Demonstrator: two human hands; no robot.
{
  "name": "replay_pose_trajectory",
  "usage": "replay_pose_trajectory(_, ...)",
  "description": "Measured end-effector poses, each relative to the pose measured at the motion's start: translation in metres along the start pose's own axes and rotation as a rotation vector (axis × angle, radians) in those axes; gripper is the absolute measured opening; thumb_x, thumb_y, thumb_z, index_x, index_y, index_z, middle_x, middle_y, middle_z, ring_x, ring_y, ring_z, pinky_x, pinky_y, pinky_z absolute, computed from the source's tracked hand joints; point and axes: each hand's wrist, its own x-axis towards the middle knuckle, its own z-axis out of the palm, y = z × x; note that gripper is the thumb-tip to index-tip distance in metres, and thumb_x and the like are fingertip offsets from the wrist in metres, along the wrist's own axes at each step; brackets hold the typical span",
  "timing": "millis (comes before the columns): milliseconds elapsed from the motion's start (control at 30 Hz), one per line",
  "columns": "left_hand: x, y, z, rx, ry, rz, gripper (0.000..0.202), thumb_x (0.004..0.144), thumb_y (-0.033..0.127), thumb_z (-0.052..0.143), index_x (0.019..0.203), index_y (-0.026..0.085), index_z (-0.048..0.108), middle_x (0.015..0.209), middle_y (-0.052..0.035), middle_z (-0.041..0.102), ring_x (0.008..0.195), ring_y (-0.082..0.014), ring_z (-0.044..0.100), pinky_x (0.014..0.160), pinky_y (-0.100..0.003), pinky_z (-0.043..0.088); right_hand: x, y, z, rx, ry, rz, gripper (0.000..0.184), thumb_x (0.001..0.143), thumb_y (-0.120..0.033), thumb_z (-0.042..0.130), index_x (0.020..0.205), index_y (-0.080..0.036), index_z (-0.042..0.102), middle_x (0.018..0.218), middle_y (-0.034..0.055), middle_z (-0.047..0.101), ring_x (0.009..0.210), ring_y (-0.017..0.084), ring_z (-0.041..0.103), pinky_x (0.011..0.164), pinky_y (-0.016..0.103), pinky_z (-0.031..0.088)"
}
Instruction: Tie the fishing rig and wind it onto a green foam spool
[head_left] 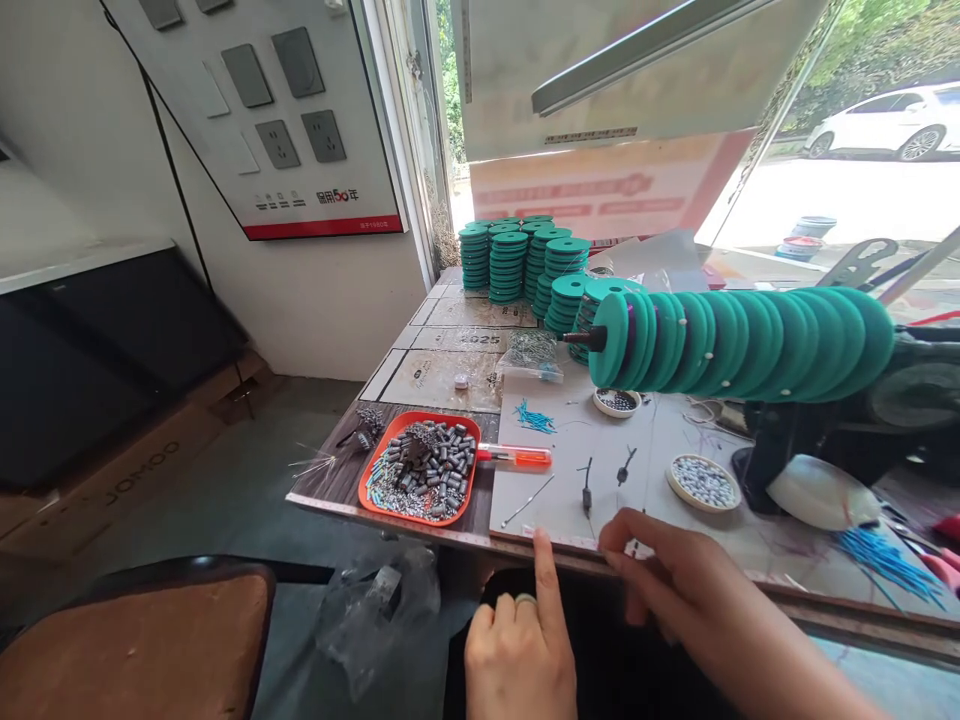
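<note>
My left hand (519, 652) is at the near table edge, its index finger stretched up onto the edge of the white work board (600, 440) and its other fingers curled, with a ring on one. My right hand (679, 595) rests beside it with fingers pressed together at the board's edge; what they pinch is hidden. Just beyond lie two small black pins (586, 488), a thin metal rod (527, 501) and an orange-handled tool (517, 457). An orange tray (373, 478) holds several small metal cylinders.
A long row of teal discs (742, 340) sits on a horizontal spindle at the right, with stacks of teal discs (517, 255) at the back. Two small dishes of beads (703, 481), blue wires (534, 417) and a white bowl (821, 490) lie about. A brown chair (142, 640) stands at the lower left.
</note>
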Motion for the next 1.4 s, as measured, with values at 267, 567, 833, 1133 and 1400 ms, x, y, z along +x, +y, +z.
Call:
replay_pose_trajectory(267, 0.003, -0.002, -0.003, 0.021, 0.01, 0.009, 0.075, 0.056, 0.015, 0.071, 0.125, 0.018, 0.044, 0.047, 0.0084, 0.05, 0.049, -0.0094, 0.05, 0.053, -0.025, 0.039, -0.005, 0.007, -0.023, -0.26, 0.091, -0.033, 0.029, 0.088, -0.022, 0.033, 0.08, -0.006, 0.055, 0.071, 0.0016, 0.048, 0.055, -0.006, 0.029, 0.052, 0.004, 0.009)
replay_pose_trajectory(567, 0.007, -0.006, -0.002, 0.029, 0.029, 0.045, 0.066, 0.064, 0.016, 0.063, 0.126, 0.019, 0.043, 0.047, 0.0074, 0.049, 0.048, -0.0079, 0.049, 0.055, -0.024, 0.037, -0.005, 0.014, -0.034, -0.369, 0.056, 0.179, 0.028, 0.09, -0.021, 0.032, 0.086, -0.009, 0.057, 0.078, 0.0004, 0.048, 0.054, -0.004, 0.014, 0.055, 0.012, 0.001)
replay_pose_trajectory(833, 0.009, -0.004, -0.001, 0.064, 0.045, 0.042, 0.06, 0.068, 0.012, 0.058, 0.125, 0.019, 0.044, 0.046, 0.0071, 0.048, 0.047, -0.0084, 0.048, 0.055, -0.025, 0.036, -0.006, 0.018, -0.038, -0.39, 0.094, 0.089, 0.027, 0.088, -0.012, 0.03, 0.083, -0.004, 0.055, 0.075, 0.0011, 0.046, 0.053, -0.002, 0.002, 0.055, 0.013, 0.001)
replay_pose_trajectory(1133, 0.011, -0.004, -0.005, 0.076, 0.036, 0.051, 0.057, 0.068, 0.012, 0.06, 0.123, 0.019, 0.047, 0.047, 0.0075, 0.05, 0.046, -0.0085, 0.049, 0.054, -0.025, 0.039, -0.01, 0.007, -0.047, -0.406, 0.01, 0.262, 0.024, 0.089, -0.014, 0.032, 0.091, -0.009, 0.056, 0.085, -0.0002, 0.048, 0.054, -0.003, 0.006, 0.057, 0.014, 0.0)
replay_pose_trajectory(1400, 0.012, -0.005, -0.006, 0.084, 0.051, 0.061, 0.058, 0.068, 0.012, 0.059, 0.124, 0.019, 0.046, 0.047, 0.0069, 0.049, 0.046, -0.0093, 0.049, 0.052, -0.024, 0.037, -0.009, 0.011, -0.046, -0.407, 0.027, 0.188, 0.025, 0.089, -0.013, 0.032, 0.087, -0.005, 0.056, 0.081, 0.0008, 0.047, 0.054, -0.003, 0.005, 0.057, 0.013, 0.001)
